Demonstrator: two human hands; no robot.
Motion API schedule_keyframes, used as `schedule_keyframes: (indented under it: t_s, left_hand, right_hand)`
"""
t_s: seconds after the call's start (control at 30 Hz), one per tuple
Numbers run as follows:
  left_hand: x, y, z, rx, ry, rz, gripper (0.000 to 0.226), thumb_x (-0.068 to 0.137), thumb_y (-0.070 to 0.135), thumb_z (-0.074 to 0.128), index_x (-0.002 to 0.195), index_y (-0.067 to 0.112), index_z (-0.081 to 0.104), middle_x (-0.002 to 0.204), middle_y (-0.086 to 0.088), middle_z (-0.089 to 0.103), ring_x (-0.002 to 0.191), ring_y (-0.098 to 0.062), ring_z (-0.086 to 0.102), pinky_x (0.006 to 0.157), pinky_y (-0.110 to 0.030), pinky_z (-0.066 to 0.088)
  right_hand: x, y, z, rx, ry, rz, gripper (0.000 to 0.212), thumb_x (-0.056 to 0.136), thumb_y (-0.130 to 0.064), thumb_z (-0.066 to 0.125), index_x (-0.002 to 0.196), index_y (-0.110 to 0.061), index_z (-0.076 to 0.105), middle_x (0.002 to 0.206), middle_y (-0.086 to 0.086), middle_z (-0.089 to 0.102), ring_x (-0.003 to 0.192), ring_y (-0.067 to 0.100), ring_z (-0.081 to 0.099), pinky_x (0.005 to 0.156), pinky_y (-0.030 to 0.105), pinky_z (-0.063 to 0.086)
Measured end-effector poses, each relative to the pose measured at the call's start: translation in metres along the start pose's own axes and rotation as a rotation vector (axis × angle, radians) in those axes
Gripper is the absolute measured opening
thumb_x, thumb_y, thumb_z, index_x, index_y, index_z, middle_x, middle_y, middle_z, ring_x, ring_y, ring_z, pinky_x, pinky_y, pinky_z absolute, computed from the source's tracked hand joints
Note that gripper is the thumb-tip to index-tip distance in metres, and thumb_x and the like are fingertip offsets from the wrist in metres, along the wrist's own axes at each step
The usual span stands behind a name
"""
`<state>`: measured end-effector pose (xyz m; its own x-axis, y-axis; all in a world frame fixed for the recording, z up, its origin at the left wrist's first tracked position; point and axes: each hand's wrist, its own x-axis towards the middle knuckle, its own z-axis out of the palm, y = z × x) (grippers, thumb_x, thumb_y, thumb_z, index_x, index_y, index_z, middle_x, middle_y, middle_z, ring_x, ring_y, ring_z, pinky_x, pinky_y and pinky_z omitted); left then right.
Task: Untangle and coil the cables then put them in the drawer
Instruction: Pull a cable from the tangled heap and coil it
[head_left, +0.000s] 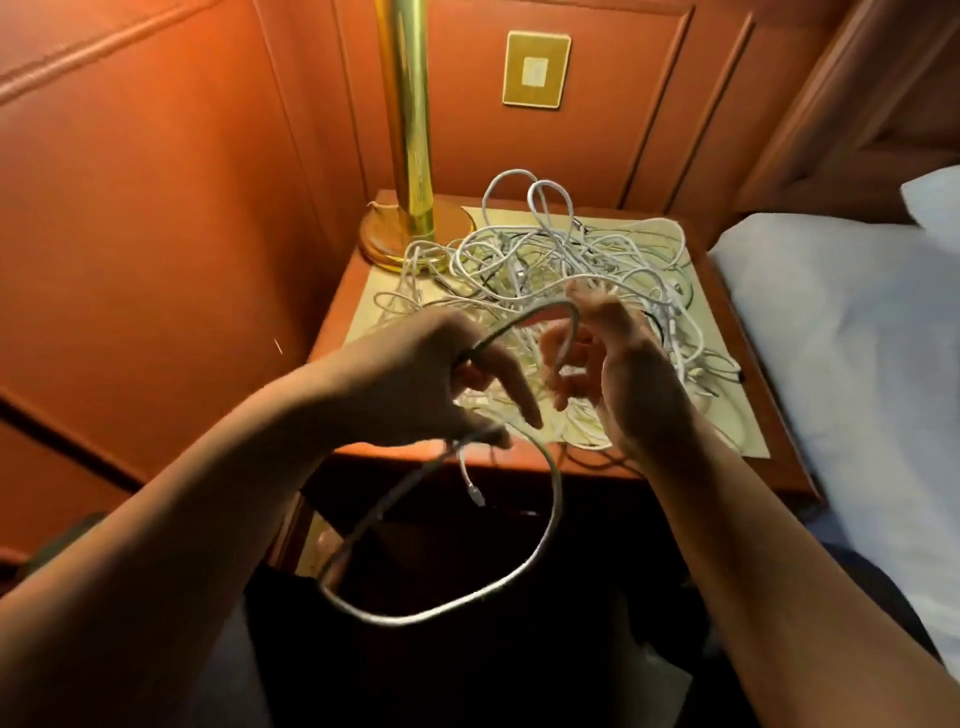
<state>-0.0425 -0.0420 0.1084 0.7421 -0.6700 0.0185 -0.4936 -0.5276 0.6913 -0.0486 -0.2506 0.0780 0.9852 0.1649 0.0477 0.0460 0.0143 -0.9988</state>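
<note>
Above the nightstand (737, 462), both hands, left (436, 379) and right (613, 374), grip one white cable (550, 530)

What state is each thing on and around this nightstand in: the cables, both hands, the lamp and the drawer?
Left hand: grips the grey cable, loops gathered.
Right hand: fingers curled round the same cable, feeding it.
Grey cable: partly coiled, one big loop hanging, plug end dangling.
White cable pile: tangled, lying on the nightstand.
Brass lamp: upright.
Drawer: cannot tell whether it is open.

hands (519, 374): 2 | lamp (410, 156): 1 | cable tangle (571, 270): 1 | pillow (841, 332): 1
</note>
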Motion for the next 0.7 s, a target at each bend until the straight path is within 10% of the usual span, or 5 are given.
schedule_keyframes:
  t_s: [0.1, 0.3, 0.43, 0.57, 0.7]
  left_hand:
    - [-0.010, 0.014, 0.010, 0.031, -0.100, 0.004, 0.048, 0.077, 0.007, 0.084, 0.108, 0.042, 0.074, 0.070, 0.009, 0.049, 0.055, -0.004, 0.039, 0.054, -0.016, 0.033]
    - [-0.020, 0.010, 0.040, -0.175, -0.040, -0.075, 0.015, 0.095, 0.014, 0.066, 0.099, 0.028, 0.067, 0.081, 0.011, 0.064, 0.069, -0.013, 0.058, 0.065, -0.025, 0.045]
    - [-0.021, -0.006, 0.048, -0.264, 0.048, -0.065, 0.005, 0.091, 0.022, 0.069, 0.096, 0.022, 0.068, 0.083, -0.021, 0.061, 0.074, -0.036, 0.057, 0.066, -0.038, 0.043]
    - [-0.019, -0.026, 0.044, -0.217, 0.093, -0.122, 0.014, 0.096, 0.034, 0.070, 0.087, 0.024, 0.069, 0.061, 0.007, 0.050, 0.058, -0.007, 0.044, 0.058, -0.024, 0.036]
    - [-0.016, -0.034, 0.037, -0.505, 0.033, -0.194, 0.036, 0.096, 0.050, 0.060, 0.070, 0.024, 0.058, 0.065, 0.005, 0.041, 0.058, -0.014, 0.036, 0.052, -0.030, 0.032]
  right_hand:
    - [-0.024, 0.003, -0.004, -0.164, 0.046, 0.027, 0.070, 0.106, -0.059, 0.031, 0.068, -0.017, 0.074, 0.069, 0.009, 0.066, 0.064, 0.023, 0.059, 0.063, 0.039, 0.048]
    - [-0.062, 0.011, -0.009, -0.311, -0.142, 0.190, 0.081, 0.093, -0.070, 0.035, 0.073, -0.001, 0.073, 0.081, 0.015, 0.074, 0.080, 0.033, 0.068, 0.091, 0.044, 0.050]
    - [-0.068, 0.014, -0.002, -0.022, -0.201, 0.182, 0.037, 0.094, -0.039, 0.057, 0.078, -0.006, 0.062, 0.065, 0.001, 0.047, 0.055, 0.018, 0.042, 0.058, 0.033, 0.044]
    - [-0.057, 0.013, -0.018, 0.287, -0.041, 0.128, 0.027, 0.093, -0.031, 0.046, 0.068, -0.023, 0.050, 0.060, -0.005, 0.022, 0.052, 0.014, 0.013, 0.047, 0.029, 0.014]
    - [-0.046, 0.020, -0.036, 0.301, 0.080, 0.135, 0.029, 0.093, -0.034, 0.048, 0.065, -0.024, 0.049, 0.063, -0.001, 0.017, 0.053, 0.015, 0.013, 0.047, 0.032, 0.013]
